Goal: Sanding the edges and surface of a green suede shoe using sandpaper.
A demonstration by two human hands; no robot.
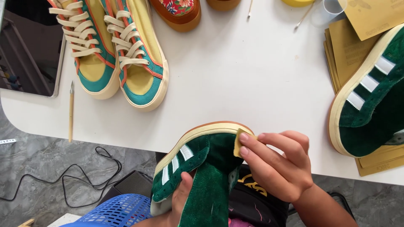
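Much of the left hand (182,197) is hidden: it reaches up from the bottom edge inside the dark green suede sneaker with white stripes and a cream sole (198,168), and only the thumb shows, lying on the suede, so whether its other fingers are spread or curled cannot be told. The shoe is held toe-up over the lap, just below the rounded edge of the white table (252,84). The right hand (275,162) comes in from the lower right, wrist bent, fingers drawn together and pinching a small tan piece of sandpaper (239,141) against the suede just under the sole's rim.

Above and to the right of those fingers, a second matching green sneaker (370,105) rests on a stack of tan sandpaper sheets (347,54), cut off by the frame's edge. Well above the left thumb stands a pair of yellow and teal canvas sneakers with cream laces (113,46), tops cropped. A thin wooden-handled brush (71,111) lies to their left. A blue plastic mesh basket (118,210) sits left of the thumb; its contents cannot be seen.
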